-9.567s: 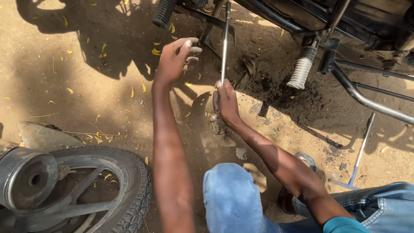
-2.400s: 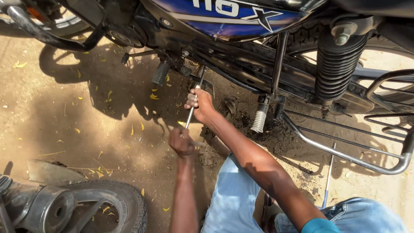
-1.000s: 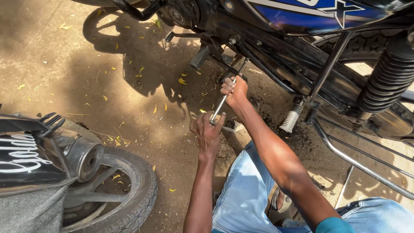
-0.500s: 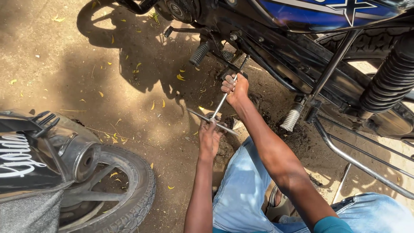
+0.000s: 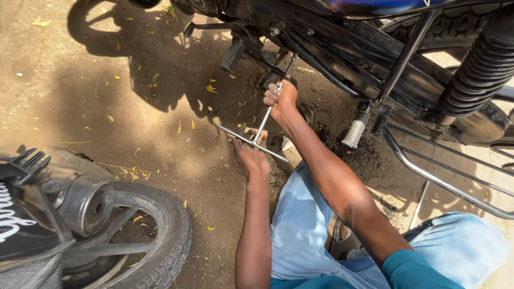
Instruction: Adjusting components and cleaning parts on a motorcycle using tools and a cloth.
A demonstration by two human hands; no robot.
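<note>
Head view: our left hand (image 5: 249,155) grips the T-wrench (image 5: 257,136) crossbar; right hand (image 5: 280,98), at one o'clock, clenches its shaft under the motorcycle (image 5: 342,48).

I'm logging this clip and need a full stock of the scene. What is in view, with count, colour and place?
T-handle wrench: one, silver, centre, shaft running up under the motorcycle.
Motorcycle: one, black frame with a blue panel, across the top.
Footpeg: one, black ribbed rubber, top centre.
Second footpeg: one, pale grey, right of centre.
Shock spring: one, black, upper right.
Chrome guard rails: silver, right.
Tyre: one, black, lower left, beside a grey exhaust pipe.
Dirt ground: brown, scattered yellow leaves.
Jeans: light blue, bottom centre.
Left hand: on the wrench crossbar.
Right hand: gripping the wrench shaft.
</note>
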